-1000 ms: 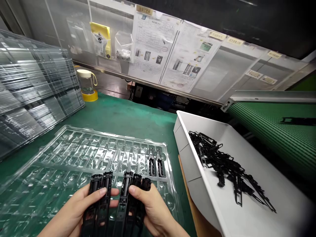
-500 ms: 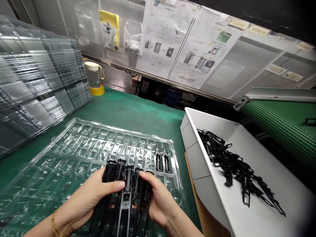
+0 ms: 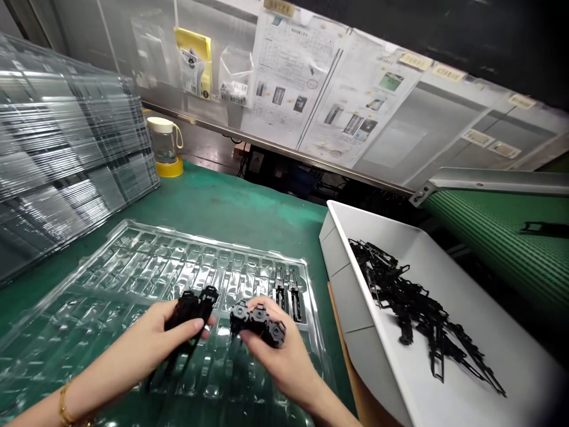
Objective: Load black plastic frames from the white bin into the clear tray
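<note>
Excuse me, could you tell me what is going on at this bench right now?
A person holds black plastic parts over a clear blister tray on the green bench. The left hand grips one bunch of parts; the right hand grips another bunch, the two bunches apart. Two parts already sit in slots at the tray's right end. A white bin to the right holds a loose heap of the same parts.
</note>
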Demonstrator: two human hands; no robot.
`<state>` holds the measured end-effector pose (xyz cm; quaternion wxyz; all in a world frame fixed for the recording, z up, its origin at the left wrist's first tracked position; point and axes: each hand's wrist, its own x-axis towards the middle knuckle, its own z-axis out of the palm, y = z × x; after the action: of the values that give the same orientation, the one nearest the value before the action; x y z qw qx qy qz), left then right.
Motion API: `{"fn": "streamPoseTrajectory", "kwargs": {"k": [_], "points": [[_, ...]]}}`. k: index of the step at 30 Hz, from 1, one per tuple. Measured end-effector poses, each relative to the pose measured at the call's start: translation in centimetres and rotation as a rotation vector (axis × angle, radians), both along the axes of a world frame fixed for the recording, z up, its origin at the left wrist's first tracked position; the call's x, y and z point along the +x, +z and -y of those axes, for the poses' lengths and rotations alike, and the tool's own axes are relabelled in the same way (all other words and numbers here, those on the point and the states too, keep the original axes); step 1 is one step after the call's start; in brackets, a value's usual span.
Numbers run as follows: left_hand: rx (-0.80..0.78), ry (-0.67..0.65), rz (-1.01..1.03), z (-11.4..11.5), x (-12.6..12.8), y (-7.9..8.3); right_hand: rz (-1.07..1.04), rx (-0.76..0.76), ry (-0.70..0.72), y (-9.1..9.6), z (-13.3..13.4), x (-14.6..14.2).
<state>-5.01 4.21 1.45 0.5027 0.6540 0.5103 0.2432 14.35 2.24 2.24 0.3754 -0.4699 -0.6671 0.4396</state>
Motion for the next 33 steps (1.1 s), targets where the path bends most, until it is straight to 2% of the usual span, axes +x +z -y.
{"fn": "streamPoseTrajectory", "kwargs": {"k": [3,4,6,9,11,14,19,22,26,30,33], "points": [[0.298,-0.053,-0.078,-2.0,-0.8,-0.3,0.385,0.49,0.0,-0.9,-2.5,1.5],[0.404,-0.084,-0.097,-2.7,-0.9,-0.6,0.484,0.6,0.019,-1.4,-3.4,1.8],[0.578,-0.171,-0.138,-4.2,-0.7,-1.3,0.638,0.703,0.075,-2.5,-5.2,2.1],[0.68,-0.326,-0.199,-5.9,-0.1,-2.8,0.757,0.682,0.201,-4.0,-6.9,2.2],[0.667,-0.408,-0.246,-6.6,0.1,-3.8,0.795,0.646,0.238,-4.5,-7.3,2.4],[0.602,-0.449,-0.318,-7.0,-0.4,-5.0,0.833,0.592,0.215,-4.5,-7.1,3.2],[0.517,-0.417,-0.424,-7.1,-1.5,-5.9,0.905,0.401,0.148,-3.7,-5.1,4.8],[0.523,-0.363,-0.476,-7.2,-1.4,-6.4,0.922,0.334,0.043,-3.8,-4.1,5.3],[0.587,-0.283,-0.537,-7.1,-0.7,-7.1,0.919,0.314,-0.061,-4.4,-3.8,5.3],[0.69,-0.161,-0.599,-6.2,0.3,-7.0,0.929,0.297,-0.106,-4.6,-3.9,5.1],[0.806,-0.173,-0.575,-5.1,1.9,-7.2,0.934,0.324,-0.188,-4.5,-3.1,4.4]]}}
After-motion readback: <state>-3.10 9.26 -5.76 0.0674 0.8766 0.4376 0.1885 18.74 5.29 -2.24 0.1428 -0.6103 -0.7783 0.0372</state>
